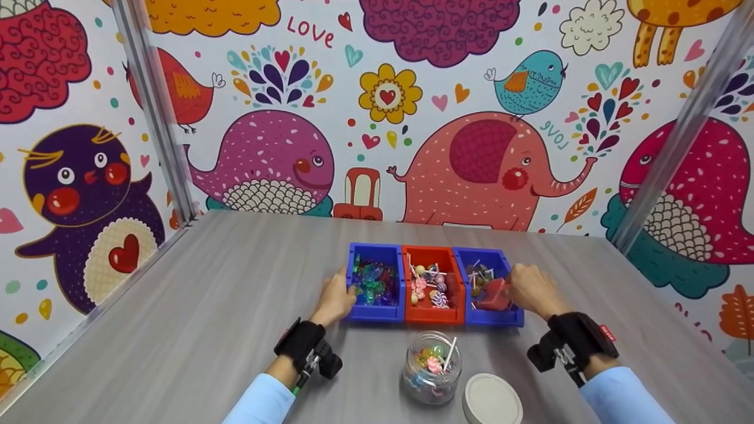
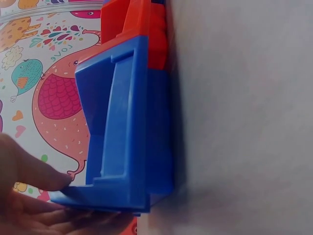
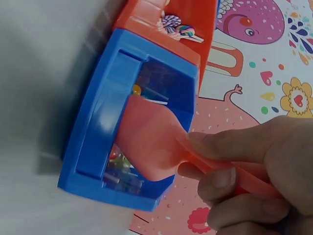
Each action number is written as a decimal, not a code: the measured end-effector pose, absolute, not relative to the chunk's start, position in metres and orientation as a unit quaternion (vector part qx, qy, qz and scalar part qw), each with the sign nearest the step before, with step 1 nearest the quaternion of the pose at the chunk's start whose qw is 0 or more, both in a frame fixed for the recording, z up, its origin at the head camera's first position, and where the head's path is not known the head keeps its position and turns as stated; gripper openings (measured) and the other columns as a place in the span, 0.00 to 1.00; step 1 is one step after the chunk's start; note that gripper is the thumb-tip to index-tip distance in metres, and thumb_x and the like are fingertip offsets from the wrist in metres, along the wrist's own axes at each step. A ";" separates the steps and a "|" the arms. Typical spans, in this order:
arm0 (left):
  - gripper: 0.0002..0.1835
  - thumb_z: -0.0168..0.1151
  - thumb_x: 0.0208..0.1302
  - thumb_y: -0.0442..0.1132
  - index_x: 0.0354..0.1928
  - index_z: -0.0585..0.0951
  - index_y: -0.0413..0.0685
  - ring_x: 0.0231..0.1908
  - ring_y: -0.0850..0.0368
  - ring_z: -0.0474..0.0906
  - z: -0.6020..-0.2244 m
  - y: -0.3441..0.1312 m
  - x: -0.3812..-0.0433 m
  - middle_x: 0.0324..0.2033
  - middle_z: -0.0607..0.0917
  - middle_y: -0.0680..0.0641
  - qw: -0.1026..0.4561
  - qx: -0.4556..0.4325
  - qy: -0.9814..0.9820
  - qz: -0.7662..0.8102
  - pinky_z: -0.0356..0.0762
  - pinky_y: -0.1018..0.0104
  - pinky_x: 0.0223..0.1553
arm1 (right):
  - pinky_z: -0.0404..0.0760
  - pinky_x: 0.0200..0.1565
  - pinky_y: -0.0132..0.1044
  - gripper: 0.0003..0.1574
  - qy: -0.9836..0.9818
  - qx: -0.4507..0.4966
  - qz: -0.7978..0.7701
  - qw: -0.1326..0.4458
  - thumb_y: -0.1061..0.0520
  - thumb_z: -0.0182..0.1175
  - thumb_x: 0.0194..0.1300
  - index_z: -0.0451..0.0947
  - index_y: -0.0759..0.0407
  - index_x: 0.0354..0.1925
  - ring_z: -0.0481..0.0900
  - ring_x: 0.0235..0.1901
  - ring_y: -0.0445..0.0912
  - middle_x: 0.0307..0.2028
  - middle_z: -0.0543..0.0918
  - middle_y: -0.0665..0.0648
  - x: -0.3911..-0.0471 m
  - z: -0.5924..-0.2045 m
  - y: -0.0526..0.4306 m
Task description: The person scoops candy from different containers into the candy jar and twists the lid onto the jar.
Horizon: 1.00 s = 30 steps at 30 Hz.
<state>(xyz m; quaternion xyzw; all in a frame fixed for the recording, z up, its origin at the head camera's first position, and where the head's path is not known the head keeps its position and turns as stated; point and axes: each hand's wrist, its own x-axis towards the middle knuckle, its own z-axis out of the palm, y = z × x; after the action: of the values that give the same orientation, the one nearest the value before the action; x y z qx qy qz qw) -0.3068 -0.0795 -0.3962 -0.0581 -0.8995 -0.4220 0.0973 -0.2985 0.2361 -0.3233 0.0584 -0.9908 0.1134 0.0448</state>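
Note:
In the head view, three joined bins stand in a row. My left hand (image 1: 336,297) grips the outer side wall of the left blue bin (image 1: 376,314), thumb over the rim and fingers outside. Blue, green and dark red translucent pieces (image 1: 372,284) fill that bin. My right hand (image 1: 533,290) holds a pinkish-red scoop (image 3: 151,137) by its handle, with the scoop's head inside the right blue bin (image 1: 493,318). Small lollipops and clear pieces lie around the scoop there, partly hidden by it. Lollipops (image 1: 439,299) lie in the red middle bin (image 1: 435,315).
In front of the bins stands an uncovered glass jar (image 1: 433,391) with colourful pieces and a white stick poking out. Beside it a round pale lid (image 1: 493,400) lies on the grey wood-look table (image 1: 235,330). A cartoon-printed wall (image 1: 377,141) rises behind.

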 end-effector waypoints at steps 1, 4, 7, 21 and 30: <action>0.27 0.50 0.60 0.26 0.60 0.57 0.24 0.55 0.37 0.64 -0.396 -0.080 -0.307 0.55 0.67 0.28 0.098 -0.058 -0.899 -0.423 0.63 0.51 0.56 | 0.77 0.24 0.40 0.10 -0.990 0.060 0.118 0.046 0.65 0.57 0.53 0.78 0.74 0.32 0.77 0.23 0.49 0.27 0.80 0.65 -0.300 -0.324 0.236; 0.27 0.50 0.59 0.25 0.60 0.58 0.23 0.55 0.37 0.65 -0.397 -0.080 -0.307 0.55 0.67 0.27 0.103 -0.061 -0.898 -0.423 0.63 0.52 0.56 | 0.75 0.21 0.36 0.08 -0.987 0.060 0.139 0.044 0.66 0.56 0.54 0.78 0.73 0.29 0.74 0.19 0.46 0.22 0.79 0.61 -0.302 -0.327 0.235; 0.26 0.50 0.59 0.25 0.59 0.59 0.23 0.55 0.37 0.65 -0.397 -0.080 -0.307 0.54 0.67 0.27 0.109 -0.066 -0.899 -0.419 0.64 0.52 0.55 | 0.72 0.19 0.33 0.08 -0.985 0.059 0.156 0.048 0.66 0.56 0.54 0.78 0.72 0.28 0.71 0.18 0.44 0.20 0.77 0.58 -0.304 -0.330 0.235; 0.28 0.50 0.57 0.23 0.61 0.57 0.24 0.10 0.64 0.53 -0.394 -0.085 -0.304 0.46 0.73 0.25 0.104 -0.082 -0.899 -0.418 0.58 0.72 0.19 | 0.72 0.18 0.43 0.13 -0.974 0.068 0.144 0.162 0.63 0.56 0.53 0.71 0.70 0.16 0.73 0.16 0.52 0.15 0.73 0.61 -0.305 -0.350 0.233; 0.28 0.49 0.57 0.23 0.60 0.57 0.24 0.11 0.63 0.53 -0.394 -0.084 -0.305 0.55 0.66 0.26 0.097 -0.084 -0.903 -0.411 0.67 0.68 0.27 | 0.73 0.20 0.51 0.13 -0.966 0.046 0.154 0.205 0.64 0.54 0.52 0.66 0.68 0.15 0.75 0.19 0.62 0.16 0.75 0.71 -0.308 -0.372 0.227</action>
<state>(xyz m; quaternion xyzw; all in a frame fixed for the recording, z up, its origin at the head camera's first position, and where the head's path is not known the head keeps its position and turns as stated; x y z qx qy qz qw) -0.3047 -0.0839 -0.3944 -0.0838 -0.9026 -0.4108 0.0974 -0.3083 0.2266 -0.3716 0.0455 -0.9655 0.1538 0.2049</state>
